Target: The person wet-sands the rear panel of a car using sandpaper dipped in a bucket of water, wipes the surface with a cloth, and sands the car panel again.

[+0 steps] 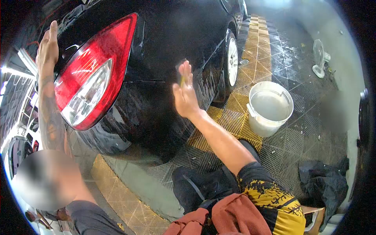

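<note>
My left hand (47, 47), at the end of a tattooed forearm, lies along the black car's rear edge, beside the red and clear tail light (117, 58). Its fingers are straight and nothing shows in it. Against the wet black body panel (156, 43), right of the light, is my right hand (186, 96). Its fingers are pressed together, and a small yellowish, partly translucent thing shows between them and the thumb. What this thing is cannot be made out.
A white bucket (256, 121) with cloudy liquid stands on the grey and yellow grated floor (282, 152), near the rear wheel (232, 60). A fan (319, 58) is by the right wall. Dark cloth (325, 180) lies at lower right. Another vehicle (19, 150) is at far left.
</note>
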A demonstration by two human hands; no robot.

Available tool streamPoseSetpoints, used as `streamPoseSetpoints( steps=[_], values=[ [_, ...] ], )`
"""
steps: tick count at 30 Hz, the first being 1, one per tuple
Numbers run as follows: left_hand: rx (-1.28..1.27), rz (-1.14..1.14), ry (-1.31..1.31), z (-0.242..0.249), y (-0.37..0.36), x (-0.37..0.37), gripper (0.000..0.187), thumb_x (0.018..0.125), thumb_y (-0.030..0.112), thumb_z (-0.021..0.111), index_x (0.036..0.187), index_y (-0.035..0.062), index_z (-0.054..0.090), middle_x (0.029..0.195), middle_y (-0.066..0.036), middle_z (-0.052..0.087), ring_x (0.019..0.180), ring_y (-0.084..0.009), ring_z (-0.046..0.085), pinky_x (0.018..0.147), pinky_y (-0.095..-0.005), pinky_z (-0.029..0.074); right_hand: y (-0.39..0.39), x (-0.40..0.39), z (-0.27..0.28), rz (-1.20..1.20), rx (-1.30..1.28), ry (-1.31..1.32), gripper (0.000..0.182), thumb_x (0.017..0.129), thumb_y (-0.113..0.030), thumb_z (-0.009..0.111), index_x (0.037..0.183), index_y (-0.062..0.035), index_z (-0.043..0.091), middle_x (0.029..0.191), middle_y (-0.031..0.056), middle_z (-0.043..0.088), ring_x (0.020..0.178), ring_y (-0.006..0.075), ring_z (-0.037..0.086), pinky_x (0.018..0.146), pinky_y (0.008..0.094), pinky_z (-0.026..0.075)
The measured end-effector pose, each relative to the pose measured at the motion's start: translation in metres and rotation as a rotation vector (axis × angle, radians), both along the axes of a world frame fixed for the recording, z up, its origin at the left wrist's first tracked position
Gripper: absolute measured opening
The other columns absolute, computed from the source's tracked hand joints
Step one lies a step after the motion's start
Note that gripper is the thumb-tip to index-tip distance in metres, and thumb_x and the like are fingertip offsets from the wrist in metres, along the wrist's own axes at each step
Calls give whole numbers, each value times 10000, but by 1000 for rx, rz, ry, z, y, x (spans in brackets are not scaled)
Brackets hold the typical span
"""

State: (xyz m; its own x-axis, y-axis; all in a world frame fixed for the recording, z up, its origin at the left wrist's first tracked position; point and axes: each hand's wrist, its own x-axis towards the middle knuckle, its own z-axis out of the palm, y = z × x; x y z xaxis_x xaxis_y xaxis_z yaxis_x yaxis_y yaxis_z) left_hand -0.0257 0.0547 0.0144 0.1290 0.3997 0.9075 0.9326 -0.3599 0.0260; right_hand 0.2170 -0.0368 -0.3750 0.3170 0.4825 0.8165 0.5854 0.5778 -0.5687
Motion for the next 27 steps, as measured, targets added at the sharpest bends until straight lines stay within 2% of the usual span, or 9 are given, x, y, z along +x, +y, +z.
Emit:
streamPoseSetpoints(
  steps=[2, 4, 5, 7, 10, 13, 20, 24, 27],
  values=[
    [1, 49, 3, 1, 5, 0, 802, 894, 727, 196, 1388, 154, 463, 1394, -169, 475, 1323, -342, 409, 1078, -436, 301, 23, 21, -11, 8, 105, 10, 685, 947, -144, 373, 1486, 46, -5, 1555, 271, -15, 1442, 421, -22, 1172, 443, 6],
    [220, -172, 313, 8, 43, -18, 670, 958, 601, 211, 1363, 144, 488, 1350, -173, 516, 1267, -329, 472, 1055, -413, 334, 34, 51, 17, -114, -164, 243, 406, 938, -134, 403, 1309, 16, 336, 1240, 249, 361, 1138, 380, 344, 1017, 432, 285],
    [459, 20, 652, 25, 85, -41, 398, 901, 78, 427, 1279, 69, 554, 1242, -188, 577, 1156, -318, 553, 925, -388, 460, 31, 69, 32, -124, -456, 311, 280, 933, -114, 419, 1140, -8, 575, 957, 213, 587, 860, 350, 535, 867, 453, 462],
    [-137, 471, 574, 1, 28, -11, 390, 958, 301, 410, 1239, 96, 584, 1186, -208, 599, 1109, -362, 572, 958, -441, 435, 52, 50, -4, -469, 24, -62, 250, 959, -119, 426, 1054, -10, 630, 896, 188, 643, 774, 327, 601, 688, 410, 464],
    [65, 113, 194, -14, -67, 26, 508, 989, 390, 327, 1031, -9, 639, 903, -227, 681, 905, -403, 652, 741, -496, 533, 12, -5, -12, -46, 91, 181, 448, 992, -171, 360, 1360, 83, 344, 1446, 229, 347, 1431, 243, 214, 1154, 317, 135],
    [71, 17, -53, -19, -61, 24, 682, 935, 590, 339, 1070, -3, 648, 1146, -284, 599, 1138, -400, 544, 997, -483, 385, 44, 48, -24, 13, -253, 356, 542, 1024, -370, 367, 1029, 134, 566, 999, 234, 594, 903, 326, 488, 910, 404, 375],
    [125, -22, -53, -23, -59, 21, 658, 926, 580, 367, 1059, -4, 639, 1097, -243, 629, 1114, -360, 553, 980, -460, 389, 42, 23, -25, -305, 243, -10, 482, 1020, -261, 340, 1276, 131, 457, 1264, 288, 531, 1131, 401, 504, 1010, 426, 340],
    [102, -1, -62, -23, -52, 21, 651, 927, 579, 370, 1068, 4, 639, 1100, -245, 626, 1120, -363, 551, 981, -458, 393, 71, 73, -32, -59, -466, 271, 438, 1011, -173, 291, 1343, 108, 342, 1414, 282, 387, 1288, 452, 393, 1073, 485, 302],
    [138, -35, -78, -25, -35, 19, 706, 903, 626, 365, 1145, 19, 631, 1203, -215, 599, 1243, -341, 460, 1062, -468, 296, 32, 15, -26, -182, 78, 9, 514, 1025, -206, 292, 1423, 111, 227, 1498, 296, 232, 1407, 396, 223, 1151, 427, 181]
  ],
)
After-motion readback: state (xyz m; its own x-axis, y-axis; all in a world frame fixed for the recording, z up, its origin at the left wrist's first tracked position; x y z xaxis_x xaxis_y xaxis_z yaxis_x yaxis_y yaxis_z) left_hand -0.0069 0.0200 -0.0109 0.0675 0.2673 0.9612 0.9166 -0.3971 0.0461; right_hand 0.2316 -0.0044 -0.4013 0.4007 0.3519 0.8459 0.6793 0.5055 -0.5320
